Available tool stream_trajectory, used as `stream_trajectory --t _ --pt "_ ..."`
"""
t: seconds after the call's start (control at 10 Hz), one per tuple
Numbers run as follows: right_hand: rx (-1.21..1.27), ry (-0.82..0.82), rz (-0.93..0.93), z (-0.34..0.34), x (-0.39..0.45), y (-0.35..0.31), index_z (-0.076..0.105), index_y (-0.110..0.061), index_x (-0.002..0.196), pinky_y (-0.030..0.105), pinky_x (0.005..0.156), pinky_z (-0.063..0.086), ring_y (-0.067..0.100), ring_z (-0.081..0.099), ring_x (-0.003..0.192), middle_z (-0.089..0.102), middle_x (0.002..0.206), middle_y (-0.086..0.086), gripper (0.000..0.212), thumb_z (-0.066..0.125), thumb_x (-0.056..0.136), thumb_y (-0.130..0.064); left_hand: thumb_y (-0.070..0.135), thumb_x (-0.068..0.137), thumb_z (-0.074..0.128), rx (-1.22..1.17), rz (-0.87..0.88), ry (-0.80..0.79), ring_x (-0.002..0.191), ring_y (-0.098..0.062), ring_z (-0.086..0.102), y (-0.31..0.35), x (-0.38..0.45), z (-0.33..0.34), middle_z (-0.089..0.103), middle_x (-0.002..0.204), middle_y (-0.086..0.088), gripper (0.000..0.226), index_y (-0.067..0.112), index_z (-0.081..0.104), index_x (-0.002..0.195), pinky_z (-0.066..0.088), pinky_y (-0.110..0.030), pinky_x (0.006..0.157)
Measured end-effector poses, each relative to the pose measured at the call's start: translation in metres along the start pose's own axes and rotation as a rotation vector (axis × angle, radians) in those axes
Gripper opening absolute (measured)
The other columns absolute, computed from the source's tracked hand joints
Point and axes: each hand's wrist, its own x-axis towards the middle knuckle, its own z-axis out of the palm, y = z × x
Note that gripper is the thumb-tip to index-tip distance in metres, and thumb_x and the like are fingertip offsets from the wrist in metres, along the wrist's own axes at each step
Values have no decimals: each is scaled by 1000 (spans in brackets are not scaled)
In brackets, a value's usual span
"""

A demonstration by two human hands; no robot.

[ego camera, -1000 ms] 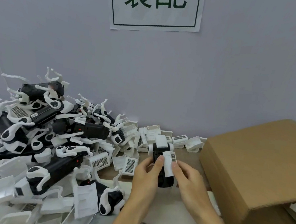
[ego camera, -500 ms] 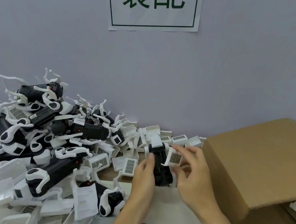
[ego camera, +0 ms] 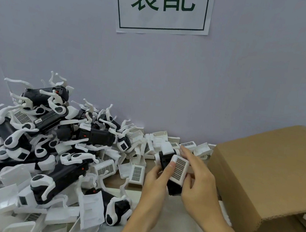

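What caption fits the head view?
Left hand, right hand hold white grille cover against black unit, cardboard box beside.

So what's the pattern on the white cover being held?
The white cover bears a dark grid of slots, clearest in head view.

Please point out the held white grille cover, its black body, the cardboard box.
white grille cover [ego camera: 179,169]: head view, grille.
black body [ego camera: 164,159]: head view, upper end.
cardboard box [ego camera: 267,170]: head view, top panel.

Parts pile left on table; cardboard box right; wall sign behind, above.
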Motion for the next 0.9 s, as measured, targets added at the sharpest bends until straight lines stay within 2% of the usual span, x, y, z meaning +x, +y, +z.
stream_trajectory --t 0.1,0.2,0.3,0.4,0.5,0.6,0.7,0.8,0.9 --pt "-45 70 63 0 0 4 63 -17 128 25 90 51 9 62 106 61 116 -8 48 48 90 10 37 90 67 -9 14 37 71 5 67 2 -2 1 72 78 13 16 21 65 90 51 -13 65" --pt "-72 109 121 3 1 3 69 -19 115 28 75 56 6 65 87 64 102 -9 25 58 94 -12 48 70 64 -17 13 62 77 -2 68 8 -5 3 71 83 11 38 20 66 94 51 -19 70" --pt "-69 26 205 7 2 -1 67 -17 124 37 86 56 9 65 94 66 110 -5 39 59 94 -39 49 71 61 -17 9 98 88 -14 68 10 -6 3 71 92 5 47 16 65 104 53 -28 80" --pt "-63 -15 215 8 4 -5 69 -25 113 20 80 52 3 63 89 67 100 -9 38 56 92 -54 29 100 56 29 27 107 97 -23 65 9 -6 4 69 95 2 13 19 65 100 51 -39 93" --pt "-31 -29 226 10 5 -7 70 -28 104 23 72 50 2 62 79 67 90 -10 27 58 92 -50 24 106 45 33 26 105 96 -22 64 4 -2 4 68 91 5 24 23 65 92 49 -42 97" --pt "-71 -38 221 13 4 -4 70 -29 100 23 67 46 5 58 70 63 82 -9 11 65 92 -34 25 108 40 45 8 118 108 -32 64 1 -1 5 68 98 -2 28 22 64 94 47 -47 102" --pt "-31 10 265 13 2 0 69 -28 116 20 72 50 2 61 77 64 96 -10 28 72 89 -27 28 108 39 32 -1 136 119 -37 61 -2 1 5 68 113 -14 27 21 64 100 47 -51 106" --pt "6 39 272 10 3 3 66 -28 119 8 72 47 -5 60 84 61 102 -16 29 71 90 -29 30 108 40 18 -26 143 119 -37 62 -6 4 5 69 111 -11 28 21 65 100 47 -52 106" --pt "5 67 302 2 6 5 64 -32 108 8 72 42 -3 58 90 61 98 -16 16 65 92 -32 33 107 41 -7 -45 160 119 -40 60 -14 9 2 67 122 -21 36 9 67 110 46 -55 107"
